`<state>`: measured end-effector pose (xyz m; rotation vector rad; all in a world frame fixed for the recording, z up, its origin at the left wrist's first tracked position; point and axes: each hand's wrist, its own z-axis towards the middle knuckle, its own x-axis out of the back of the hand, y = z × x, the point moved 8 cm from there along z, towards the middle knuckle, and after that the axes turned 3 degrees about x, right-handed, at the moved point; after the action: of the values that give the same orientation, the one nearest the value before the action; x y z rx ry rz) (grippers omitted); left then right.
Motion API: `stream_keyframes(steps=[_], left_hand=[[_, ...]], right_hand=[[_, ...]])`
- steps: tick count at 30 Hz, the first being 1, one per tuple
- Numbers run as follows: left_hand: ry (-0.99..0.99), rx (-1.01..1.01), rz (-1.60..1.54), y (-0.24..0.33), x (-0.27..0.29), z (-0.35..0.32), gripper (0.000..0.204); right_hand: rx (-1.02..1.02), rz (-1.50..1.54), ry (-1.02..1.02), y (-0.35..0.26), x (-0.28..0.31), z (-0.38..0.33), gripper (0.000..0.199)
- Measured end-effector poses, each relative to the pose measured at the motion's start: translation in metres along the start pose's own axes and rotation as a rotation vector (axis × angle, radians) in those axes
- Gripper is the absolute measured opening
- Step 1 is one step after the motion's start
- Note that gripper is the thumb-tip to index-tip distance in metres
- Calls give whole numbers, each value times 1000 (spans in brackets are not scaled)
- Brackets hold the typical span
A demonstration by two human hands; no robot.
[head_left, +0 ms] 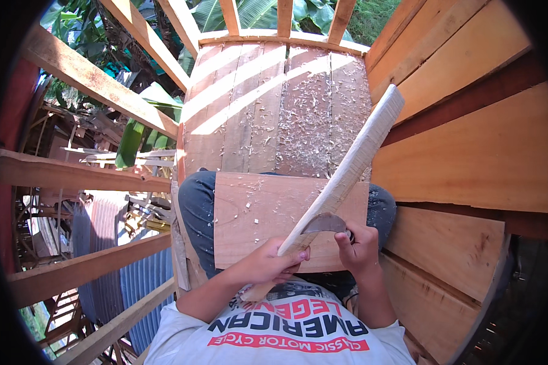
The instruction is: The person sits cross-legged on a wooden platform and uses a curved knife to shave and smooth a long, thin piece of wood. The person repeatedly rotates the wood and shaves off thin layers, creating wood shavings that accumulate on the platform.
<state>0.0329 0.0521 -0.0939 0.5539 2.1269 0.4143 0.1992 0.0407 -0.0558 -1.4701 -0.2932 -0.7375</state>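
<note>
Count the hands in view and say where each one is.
2. The left hand grips the lower end of the pale wooden stick. The right hand holds the curved blade against that stick, above the board on the lap.

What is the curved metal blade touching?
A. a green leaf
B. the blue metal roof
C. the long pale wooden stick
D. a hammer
C: the right hand holds the curved blade against the long pale wooden stick, which the left hand grips near its lower end, above the flat board on the lap.
</note>
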Motion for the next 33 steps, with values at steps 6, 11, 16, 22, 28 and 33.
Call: stream_keyframes(steps=[6,11,16,22,28,33], left_hand=[[272,-225,389,26,-14,-13,14],[271,-265,401,34,-26,-24,12],[276,-291,402,34,-21,-29,12],[284,-255,400,30,-15,-36,11],[244,-189,-131,1,15,-39,17],[7,-189,-182,11,11,-28,17]], right_hand=[[110,-340,61,-4,8,1,58],[314,-427,196,-14,22,14,67],[310,-405,261,-9,23,23,69],[91,-313,366,16,31,32,67],[-130,74,352,41,56,31,65],[-210,483,-28,12,-29,20,52]])
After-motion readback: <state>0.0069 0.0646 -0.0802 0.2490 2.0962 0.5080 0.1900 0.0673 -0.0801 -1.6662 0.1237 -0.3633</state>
